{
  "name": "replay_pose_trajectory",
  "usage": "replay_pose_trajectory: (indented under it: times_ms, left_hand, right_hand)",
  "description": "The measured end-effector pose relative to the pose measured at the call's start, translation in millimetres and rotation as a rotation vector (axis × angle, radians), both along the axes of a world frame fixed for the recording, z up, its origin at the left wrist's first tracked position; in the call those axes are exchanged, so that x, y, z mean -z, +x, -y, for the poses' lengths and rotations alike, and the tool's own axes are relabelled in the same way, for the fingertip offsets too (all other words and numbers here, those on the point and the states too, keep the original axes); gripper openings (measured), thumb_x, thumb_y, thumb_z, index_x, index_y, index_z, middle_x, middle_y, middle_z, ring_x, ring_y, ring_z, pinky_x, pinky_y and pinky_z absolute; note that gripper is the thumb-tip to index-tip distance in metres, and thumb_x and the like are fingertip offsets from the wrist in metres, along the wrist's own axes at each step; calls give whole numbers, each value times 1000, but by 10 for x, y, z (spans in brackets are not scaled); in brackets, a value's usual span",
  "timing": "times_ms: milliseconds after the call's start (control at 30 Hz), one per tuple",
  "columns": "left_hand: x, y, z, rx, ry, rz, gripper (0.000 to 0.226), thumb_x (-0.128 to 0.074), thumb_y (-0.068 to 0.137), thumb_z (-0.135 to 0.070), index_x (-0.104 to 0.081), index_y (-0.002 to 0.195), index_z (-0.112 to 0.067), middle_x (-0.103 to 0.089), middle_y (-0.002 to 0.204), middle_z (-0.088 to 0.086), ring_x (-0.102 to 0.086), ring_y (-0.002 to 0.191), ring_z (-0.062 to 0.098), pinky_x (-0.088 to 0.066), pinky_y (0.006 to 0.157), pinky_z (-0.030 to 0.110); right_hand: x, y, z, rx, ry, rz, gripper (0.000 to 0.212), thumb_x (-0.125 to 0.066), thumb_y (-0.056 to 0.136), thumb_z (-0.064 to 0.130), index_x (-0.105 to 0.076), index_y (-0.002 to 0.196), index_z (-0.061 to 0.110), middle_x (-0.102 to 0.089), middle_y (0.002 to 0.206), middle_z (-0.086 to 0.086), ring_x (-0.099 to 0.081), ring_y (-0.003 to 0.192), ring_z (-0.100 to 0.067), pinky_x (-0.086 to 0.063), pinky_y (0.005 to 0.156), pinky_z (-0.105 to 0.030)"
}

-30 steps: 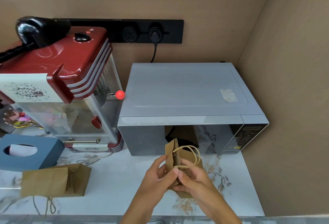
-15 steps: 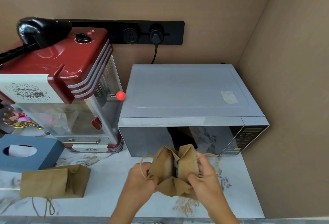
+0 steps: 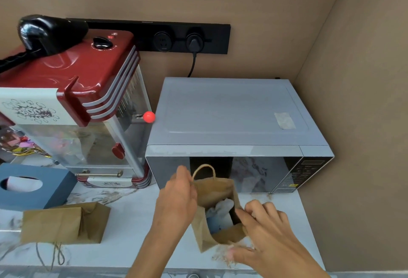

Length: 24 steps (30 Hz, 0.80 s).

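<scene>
A small brown paper bag (image 3: 215,191) with twine handles stands open on the marble counter in front of the microwave. Inside it I see something white and pale blue (image 3: 219,213). My left hand (image 3: 176,202) holds the bag's left rim near the handle. My right hand (image 3: 262,229) grips the bag's right rim with the fingers curled over its edge and the thumb low at the front.
A silver microwave (image 3: 231,118) stands behind the bag against the right wall. To the left are a red popcorn machine (image 3: 72,101), a blue tissue box (image 3: 33,185) and a second brown paper bag (image 3: 64,222) lying on its side. The counter's front edge (image 3: 88,267) is near.
The folded bag has been pulled open by both hands and now stands upright with its mouth wide. My hands moved apart to opposite rims.
</scene>
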<state>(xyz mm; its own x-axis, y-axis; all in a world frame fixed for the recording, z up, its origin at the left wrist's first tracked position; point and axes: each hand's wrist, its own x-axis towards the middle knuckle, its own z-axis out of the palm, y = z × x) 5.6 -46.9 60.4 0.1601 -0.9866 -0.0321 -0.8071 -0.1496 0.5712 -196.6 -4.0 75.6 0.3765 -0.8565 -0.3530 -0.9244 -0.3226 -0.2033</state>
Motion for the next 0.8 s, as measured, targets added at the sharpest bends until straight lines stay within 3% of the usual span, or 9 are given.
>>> replay_pose_trajectory:
  times_ms: [67,133,200,233,300,433,533,667,800]
  left_hand:
    - [69,-39,-60,-3,-31,-127,27,-48,89,-8,-33,79,-27,-47,77,-7,-50,60,17,-41,49,32]
    - [112,-44,-124,51,-40,-193,32,-47,86,2,-43,77,-28,-47,89,-8,-55,69,21,-51,60,39]
    - [118,-31,-172,82,-26,-225,38,-47,86,7,-61,74,-27,-49,108,-10,-59,86,22,-52,72,35]
    - [116,-26,-188,88,7,-190,38,-48,88,3,-69,76,-25,-50,119,-10,-60,96,22,-51,76,32]
    - [101,-14,-220,90,79,-31,29,-48,91,-16,-74,87,-28,-47,136,-12,-60,107,19,-49,81,31]
    - [6,-32,-291,28,281,86,34,-47,77,-63,-62,82,-33,-44,140,-20,-64,93,20,-49,79,34]
    - [-15,-39,-347,38,316,55,15,-59,83,-41,-52,93,-32,-49,130,-13,-59,84,20,-54,83,36]
    - [62,-15,-388,114,310,-20,50,-51,84,-9,-45,128,-32,-47,135,-10,-56,108,23,-48,96,38]
    - [54,-53,-413,152,309,-16,62,-49,80,-3,-39,133,-33,-42,138,-12,-57,111,26,-49,97,40]
  right_hand:
    - [-90,-25,48,36,145,19,93,-32,73,82,-21,149,30,-37,126,10,-36,112,-18,-32,93,-35]
    - [-155,-29,39,211,186,183,69,-34,86,69,-29,146,35,-51,129,8,-48,117,-21,-40,89,-34]
    - [-177,-6,27,283,32,223,39,-29,94,59,-53,112,34,-63,103,8,-60,100,-23,-47,80,-35]
    - [-182,19,36,292,-22,189,35,-29,95,57,-52,93,31,-61,91,8,-60,90,-23,-49,76,-36]
    - [-152,51,29,295,-89,167,30,-38,94,53,-47,80,28,-53,87,7,-56,83,-19,-50,73,-34]
    - [-59,41,-35,188,-252,83,9,-55,87,23,-46,84,22,-41,97,4,-44,91,-18,-41,71,-25]
    - [-61,-20,-44,104,-240,178,27,-37,90,20,-51,113,24,-45,113,7,-40,106,-14,-32,85,-19]
    - [-179,49,65,-254,-108,171,17,-44,94,20,-60,100,21,-55,107,8,-46,103,-12,-32,83,-15]
    - [-285,169,172,-465,24,-294,25,-55,78,-9,-66,98,2,-66,104,-17,-63,95,-35,-42,60,-37]
